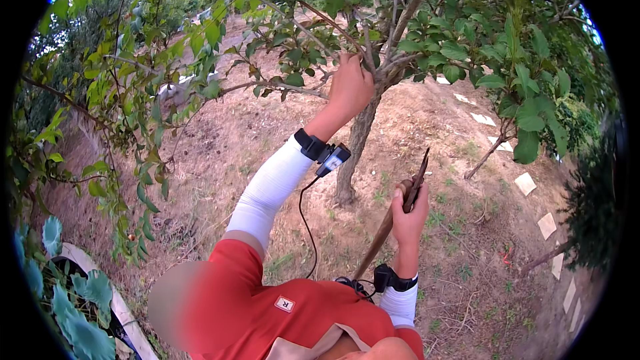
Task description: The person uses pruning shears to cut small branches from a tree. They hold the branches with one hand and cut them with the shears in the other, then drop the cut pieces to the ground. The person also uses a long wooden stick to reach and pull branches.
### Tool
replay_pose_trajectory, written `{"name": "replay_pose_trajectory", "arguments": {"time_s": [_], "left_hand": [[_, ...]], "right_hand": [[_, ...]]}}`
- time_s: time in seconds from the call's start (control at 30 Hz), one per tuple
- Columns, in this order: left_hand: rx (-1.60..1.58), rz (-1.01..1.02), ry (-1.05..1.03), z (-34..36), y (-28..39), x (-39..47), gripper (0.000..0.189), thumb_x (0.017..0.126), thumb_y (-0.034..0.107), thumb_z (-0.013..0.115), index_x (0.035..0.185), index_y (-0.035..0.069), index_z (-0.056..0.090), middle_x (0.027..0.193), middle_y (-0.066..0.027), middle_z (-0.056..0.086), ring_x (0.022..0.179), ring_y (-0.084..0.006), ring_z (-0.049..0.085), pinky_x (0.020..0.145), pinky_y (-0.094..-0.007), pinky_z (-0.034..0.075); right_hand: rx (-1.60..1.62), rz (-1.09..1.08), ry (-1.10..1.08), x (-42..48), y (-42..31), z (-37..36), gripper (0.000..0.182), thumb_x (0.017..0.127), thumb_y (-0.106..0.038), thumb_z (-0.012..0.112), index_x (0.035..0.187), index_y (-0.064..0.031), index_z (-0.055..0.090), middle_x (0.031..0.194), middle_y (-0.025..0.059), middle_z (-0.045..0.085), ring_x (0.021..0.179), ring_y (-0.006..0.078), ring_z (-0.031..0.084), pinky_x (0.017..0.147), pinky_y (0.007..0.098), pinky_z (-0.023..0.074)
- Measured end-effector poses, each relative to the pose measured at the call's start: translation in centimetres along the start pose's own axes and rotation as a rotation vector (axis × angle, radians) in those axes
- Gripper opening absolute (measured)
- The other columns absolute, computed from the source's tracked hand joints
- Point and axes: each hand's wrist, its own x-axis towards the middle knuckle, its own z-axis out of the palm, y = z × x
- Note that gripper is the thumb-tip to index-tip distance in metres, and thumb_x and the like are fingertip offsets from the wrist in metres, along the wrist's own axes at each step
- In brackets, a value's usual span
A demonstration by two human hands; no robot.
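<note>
My left hand (pixel 351 82) is raised to the fork of a small leafy tree, its fingers curled at the base of thin branches (pixel 322 42) just left of the trunk (pixel 357 145); the fingertips are partly hidden. Lower and to the right, my right hand (pixel 411 212) grips a tool by its head end. That tool has a dark, pointed metal head (pixel 420 177) aimed upward and a long wooden handle (pixel 377 242) slanting down towards my body. Each wrist wears a black strapped device, with a cable visible at the left one (pixel 332 159).
Leafy branches (pixel 115 145) hang at the left, and more foliage (pixel 532 110) spreads at the right. Pale flat slabs (pixel 525 184) run down the right side. A curved rim (pixel 117 305) with large-leaved plants lies at lower left. Dry soil with sparse weeds surrounds the trunk.
</note>
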Motion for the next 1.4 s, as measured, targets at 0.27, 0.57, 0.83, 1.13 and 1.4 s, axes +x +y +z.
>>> {"name": "replay_pose_trajectory", "arguments": {"time_s": [0.27,0.57,0.83,1.13,1.4], "left_hand": [[-0.134,0.333,-0.091,-3.1,1.2,-7.9,0.041,0.086,-0.004,0.050,0.127,-0.001,0.051,0.130,-0.0203,0.049,0.099,-0.0321,0.063,0.072,-0.0339,0.054],[-0.533,-0.099,0.240,-6.2,-3.6,-0.8,0.048,0.093,0.000,0.046,0.138,-0.004,0.032,0.134,-0.0209,0.044,0.084,-0.0220,0.069,0.052,-0.0258,0.058],[-0.782,-0.243,0.201,-6.4,-6.1,5.0,0.067,0.093,0.000,0.048,0.150,-0.001,0.012,0.133,-0.0218,0.049,0.075,-0.0199,0.066,0.050,-0.0273,0.057],[-0.835,-0.211,0.270,-5.7,-7.8,4.9,0.022,0.093,0.004,0.059,0.113,-0.006,0.056,0.088,-0.0094,0.063,0.064,-0.0127,0.062,0.043,-0.0234,0.049],[-0.694,-0.303,0.258,-5.5,-6.4,0.9,0.008,0.094,0.003,0.056,0.097,-0.004,0.054,0.070,-0.0079,0.058,0.045,-0.0124,0.054,0.036,-0.0268,0.042]], "right_hand": [[0.020,-0.014,-0.010,0.2,0.9,1.2,0.025,0.086,-0.008,0.064,0.107,-0.0016,0.052,0.086,0.0047,0.058,0.078,0.0118,0.055,0.073,0.0275,0.0469],[0.022,-0.022,-0.027,0.1,0.6,1.9,0.023,0.085,-0.009,0.064,0.105,-0.0014,0.053,0.087,0.0056,0.058,0.078,0.0124,0.055,0.073,0.0289,0.0466],[0.073,0.013,-0.027,-0.6,-0.4,1.7,0.026,0.086,-0.008,0.063,0.108,-0.0014,0.051,0.085,0.0044,0.058,0.076,0.0116,0.055,0.072,0.0274,0.0464],[-0.010,-0.007,0.004,-0.9,-0.3,0.8,0.026,0.086,-0.008,0.063,0.108,-0.0017,0.051,0.085,0.0048,0.060,0.076,0.0108,0.056,0.071,0.0266,0.0466],[0.012,0.008,-0.017,-0.9,-0.6,1.5,0.026,0.086,-0.009,0.064,0.107,-0.0024,0.051,0.083,0.0050,0.059,0.075,0.0115,0.056,0.071,0.0277,0.0465]]}}
